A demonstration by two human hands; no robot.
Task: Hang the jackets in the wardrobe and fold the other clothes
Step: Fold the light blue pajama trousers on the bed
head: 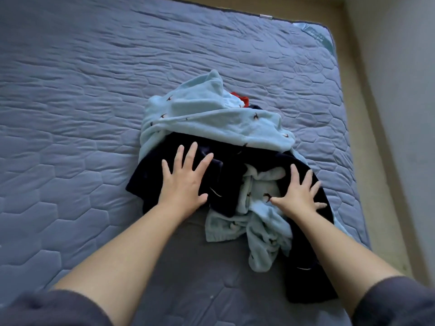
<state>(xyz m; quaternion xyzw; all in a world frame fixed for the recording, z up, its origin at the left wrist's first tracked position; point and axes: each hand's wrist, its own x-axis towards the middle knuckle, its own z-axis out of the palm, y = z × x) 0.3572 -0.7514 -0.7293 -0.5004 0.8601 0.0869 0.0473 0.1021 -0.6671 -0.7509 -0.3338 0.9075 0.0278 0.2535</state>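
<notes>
A heap of clothes lies in the middle of the bed. On top is a light blue fleece garment (211, 121) with small dark marks. Under it sits a dark navy garment (233, 161), and a bit of red cloth (242, 98) shows at the back. More light blue fabric (261, 229) spills toward me at the front. My left hand (184, 182) rests flat with spread fingers on the navy garment's left side. My right hand (297, 196) lies flat, fingers spread, on the right side, where navy meets light blue.
The bed's quilted blue mattress cover (82, 102) stretches wide to the left and back. The mattress's right edge (341, 114) runs beside a beige floor strip (376, 137) and a pale wall (404, 78). No wardrobe is in view.
</notes>
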